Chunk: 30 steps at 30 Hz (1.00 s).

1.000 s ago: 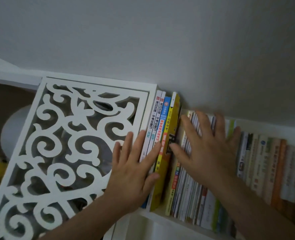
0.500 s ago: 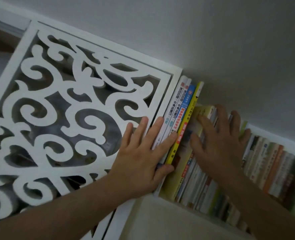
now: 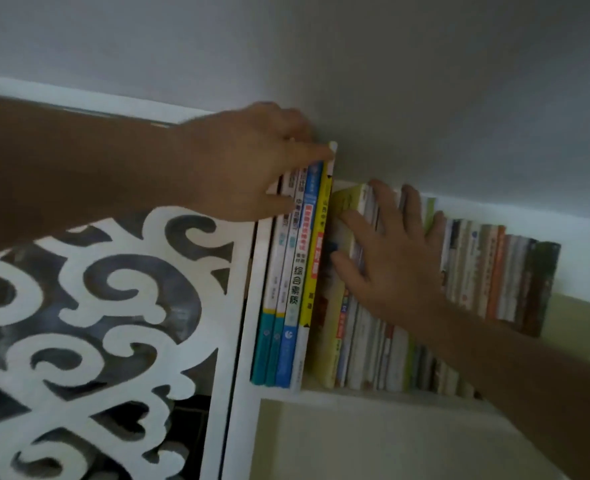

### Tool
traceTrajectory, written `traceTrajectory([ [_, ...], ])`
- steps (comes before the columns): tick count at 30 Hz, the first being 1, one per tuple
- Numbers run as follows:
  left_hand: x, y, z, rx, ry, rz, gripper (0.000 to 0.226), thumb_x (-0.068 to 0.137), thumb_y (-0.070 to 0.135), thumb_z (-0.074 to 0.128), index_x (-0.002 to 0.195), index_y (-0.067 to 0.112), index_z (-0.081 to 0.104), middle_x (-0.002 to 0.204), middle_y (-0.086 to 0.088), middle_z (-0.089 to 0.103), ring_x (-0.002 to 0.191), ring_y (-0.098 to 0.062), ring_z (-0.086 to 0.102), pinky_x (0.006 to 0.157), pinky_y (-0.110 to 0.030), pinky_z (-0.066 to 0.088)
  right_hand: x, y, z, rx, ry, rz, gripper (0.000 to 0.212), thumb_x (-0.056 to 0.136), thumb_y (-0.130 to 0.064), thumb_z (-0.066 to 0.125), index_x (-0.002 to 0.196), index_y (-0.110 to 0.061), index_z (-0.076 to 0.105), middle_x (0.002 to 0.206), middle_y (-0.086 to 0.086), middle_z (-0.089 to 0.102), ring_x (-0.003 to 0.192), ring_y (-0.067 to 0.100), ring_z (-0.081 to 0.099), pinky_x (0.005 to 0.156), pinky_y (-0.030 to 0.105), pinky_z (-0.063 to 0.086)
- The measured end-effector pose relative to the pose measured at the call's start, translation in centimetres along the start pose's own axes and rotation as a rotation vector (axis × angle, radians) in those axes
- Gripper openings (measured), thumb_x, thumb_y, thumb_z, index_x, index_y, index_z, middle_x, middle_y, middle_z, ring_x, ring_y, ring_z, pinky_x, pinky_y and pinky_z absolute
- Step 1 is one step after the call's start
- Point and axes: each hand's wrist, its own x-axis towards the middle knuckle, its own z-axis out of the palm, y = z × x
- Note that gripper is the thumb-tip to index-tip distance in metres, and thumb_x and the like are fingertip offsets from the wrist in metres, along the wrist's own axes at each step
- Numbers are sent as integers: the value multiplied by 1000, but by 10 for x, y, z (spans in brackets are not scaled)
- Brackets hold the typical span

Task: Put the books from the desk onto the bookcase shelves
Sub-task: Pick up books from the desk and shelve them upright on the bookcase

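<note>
On the shelf (image 3: pixel 356 393), upright books (image 3: pixel 297 271), spines outward.

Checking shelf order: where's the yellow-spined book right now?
In the head view, the yellow-spined book stands fourth from the shelf's left end, right of the blue-spined book, with the right hand beside it.

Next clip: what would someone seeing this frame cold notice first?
Two bare hands work a packed bookshelf: the left hand grips the tops of four tall books at the row's left end, while the right hand presses flat with spread fingers on the shorter books beside them. At left, a white scrollwork panel fills the frame's lower corner.
</note>
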Motion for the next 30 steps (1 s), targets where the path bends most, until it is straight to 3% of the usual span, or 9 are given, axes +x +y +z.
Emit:
traceTrajectory([
  [2, 14, -4, 10, 64, 6, -85, 85, 90, 74, 39, 145, 12, 55, 140, -17, 56, 123, -37, 54, 101, -57, 51, 0, 1, 0, 0, 10, -1, 59, 96, -71, 40, 145, -40, 47, 173, 6, 17, 158, 46, 12, 112, 82, 19],
  [6, 28, 12, 20, 268, -49, -203, 112, 69, 102, 28, 133, 16, 62, 132, -13, 54, 118, -35, 49, 94, -49, 46, 2, 2, 0, 26, 28, -8, 66, 95, -80, 30, 144, -40, 48, 173, 7, 19, 158, 47, 11, 112, 83, 16],
  [9, 34, 28, 24, 216, -32, -329, 120, 55, 105, 29, 134, 20, 60, 127, -14, 50, 118, -38, 45, 93, -48, 40, 1, 3, 1, 48, 55, -12, 67, 94, -81, 32, 142, -38, 50, 172, 7, 22, 157, 47, 14, 112, 83, 16],
  [13, 22, 39, 24, 171, 68, -439, 115, 58, 104, 39, 133, 19, 59, 136, -17, 46, 125, -44, 43, 97, -50, 37, 1, 5, 0, 61, 46, -9, 66, 94, -80, 36, 144, -39, 48, 172, 6, 21, 157, 47, 13, 112, 84, 13],
  [17, 5, 58, 22, -17, 337, -544, 91, 73, 83, 62, 134, 16, 54, 131, -26, 45, 122, -41, 46, 95, -44, 43, -1, 4, 2, 55, 6, 17, 73, 92, -87, 30, 150, -45, 43, 174, 4, 15, 159, 45, 7, 114, 83, 9],
  [21, 17, 92, 25, -555, 414, -662, 88, 74, 63, 83, 139, 21, 41, 123, -9, 54, 107, -27, 60, 86, -44, 57, 1, 3, -4, 89, -17, 43, 84, 83, -93, 31, 152, -47, 40, 174, 2, 13, 160, 43, 4, 116, 81, 4],
  [25, 31, 113, 24, -488, 356, -729, 89, 78, 31, 89, 147, 21, 34, 127, -7, 55, 111, -22, 55, 85, -35, 49, 0, 5, -6, 147, -37, 71, 85, 75, -97, 37, 143, -46, 46, 174, 2, 14, 160, 42, 3, 117, 80, 1],
  [27, 33, 116, 20, -419, 312, -756, 83, 82, 16, 82, 148, 19, 32, 122, -8, 58, 103, -21, 58, 79, -38, 52, 0, 6, -8, 168, -56, 92, 89, 71, -101, 38, 141, -47, 48, 174, 2, 13, 159, 42, 2, 117, 79, 0],
  [30, 30, 118, 12, -407, 267, -875, 90, 85, 13, 77, 155, 22, 22, 112, -5, 64, 86, -22, 68, 68, -39, 60, 3, 5, -13, 230, -93, 121, 93, 65, -104, 40, 138, -47, 50, 174, 4, 11, 160, 43, -1, 116, 80, -4],
])
